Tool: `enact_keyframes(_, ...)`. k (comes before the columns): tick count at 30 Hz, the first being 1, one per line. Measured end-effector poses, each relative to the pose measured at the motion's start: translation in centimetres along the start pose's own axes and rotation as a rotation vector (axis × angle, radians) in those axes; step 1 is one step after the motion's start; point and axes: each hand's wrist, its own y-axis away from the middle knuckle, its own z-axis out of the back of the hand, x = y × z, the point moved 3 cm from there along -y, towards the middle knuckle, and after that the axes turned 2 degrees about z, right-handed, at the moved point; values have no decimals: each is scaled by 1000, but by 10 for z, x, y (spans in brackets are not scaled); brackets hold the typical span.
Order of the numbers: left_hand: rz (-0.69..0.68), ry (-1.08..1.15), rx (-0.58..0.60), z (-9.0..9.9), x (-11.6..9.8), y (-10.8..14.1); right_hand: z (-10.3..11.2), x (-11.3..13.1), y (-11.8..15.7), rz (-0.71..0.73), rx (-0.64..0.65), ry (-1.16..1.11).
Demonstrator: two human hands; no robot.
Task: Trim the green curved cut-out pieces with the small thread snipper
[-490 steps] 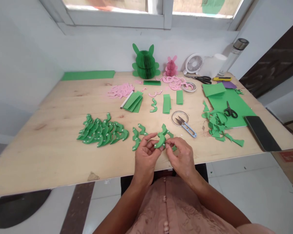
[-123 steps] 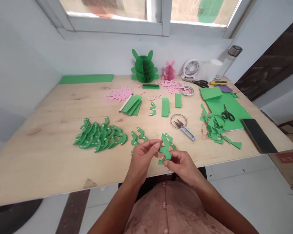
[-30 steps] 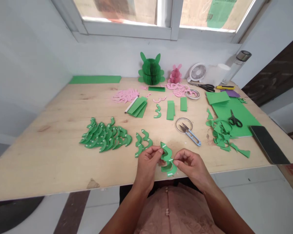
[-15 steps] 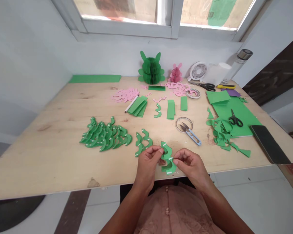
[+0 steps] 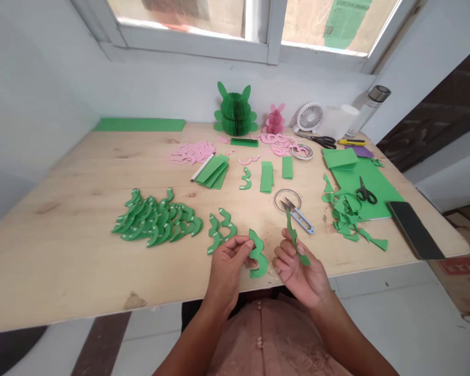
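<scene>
The left hand (image 5: 230, 262) is closed in a pinch, thumb against fingertips, on the left edge of a wavy green paper strip (image 5: 261, 258). The strip's long axis runs from the far side toward the person's body, with its rounded bumps facing right and its upper end leaning slightly left. Whether it touches the desk (image 5: 86, 209) cannot be told.

The right hand (image 5: 297, 263), a short way to the right, has its palm turned partly up and inward and its fingers curled. It grips a second green strip (image 5: 293, 237) between thumb and fingers. This one shows nearly edge-on; its long axis slants from a far tip, slightly left, to a near end, slightly right. The two strips are apart. Both forearms reach in from the near edge, angling toward each other.

Just beyond the left hand lies a small group of green wavy pieces (image 5: 215, 235) with white marks; well to its left is a heaped pile of similar pieces (image 5: 156, 219). Beyond the right hand, blue-handled snips (image 5: 302, 221) lie partly over a clear ring (image 5: 276, 201), blades pointing away and left. To the right of that hand are green paper scraps (image 5: 347, 209), then a dark phone (image 5: 415, 230).
</scene>
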Motion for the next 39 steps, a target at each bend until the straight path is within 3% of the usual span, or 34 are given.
enact_keyframes(6, -18, -14, -16, -1, -3, 3, 3, 0, 0, -3, 3, 116)
enact_keyframes(14, -76, -74, -30, -3, -8, 6, 4, 6, 6, 66, -139, 460)
enact_keyframes(23, -83, -67, 24, -3, -8, 4, 5, 3, 5, 132, -106, 694)
enact_keyframes(39, -63, -105, 24, -10, -11, 7, 7, 3, -2, 109, -152, 853)
